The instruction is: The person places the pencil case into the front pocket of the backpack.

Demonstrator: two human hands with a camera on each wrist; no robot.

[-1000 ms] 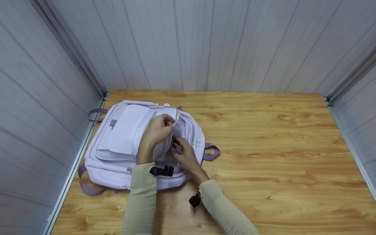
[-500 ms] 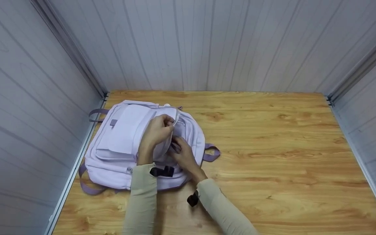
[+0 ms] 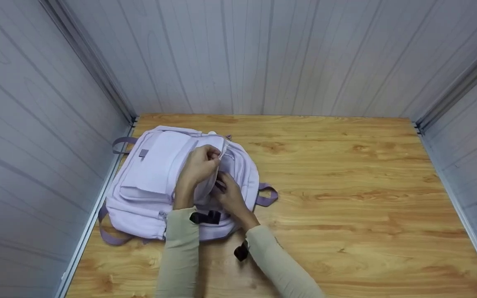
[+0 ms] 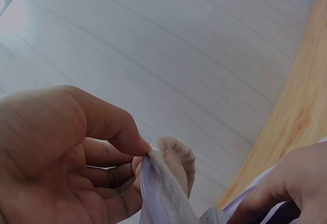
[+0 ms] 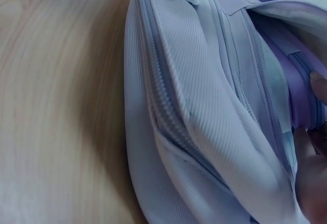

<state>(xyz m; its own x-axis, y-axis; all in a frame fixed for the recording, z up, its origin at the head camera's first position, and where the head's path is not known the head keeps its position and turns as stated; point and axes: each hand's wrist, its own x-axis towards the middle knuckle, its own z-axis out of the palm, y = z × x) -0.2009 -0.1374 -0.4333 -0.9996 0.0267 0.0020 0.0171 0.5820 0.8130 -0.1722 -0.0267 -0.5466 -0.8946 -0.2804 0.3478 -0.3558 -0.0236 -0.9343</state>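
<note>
A pale lilac backpack (image 3: 151, 165) lies on the wooden table in the head view, its front pocket pulled open. My left hand (image 3: 199, 165) pinches the pocket's zippered edge (image 4: 163, 188) between thumb and fingers and holds it up. Inside the pocket opening is my right hand (image 3: 230, 196), its fingertips partly hidden by the fabric. The right wrist view has a purple zippered pouch (image 5: 299, 83) in that pocket. The right fingers (image 5: 310, 180) grip its zippered end; the rest of the pouch is hidden inside.
The table (image 3: 358, 198) extends to the right of the backpack. Pale panel walls (image 3: 263, 58) stand at the back and both sides. Purple straps (image 3: 267, 194) stick out from the bag, and black wrist mounts (image 3: 206, 217) sit at the sleeves.
My right hand and forearm have shifted slightly left at the pocket opening. My left hand keeps its pinch on the edge. The backpack has moved very slightly.
</note>
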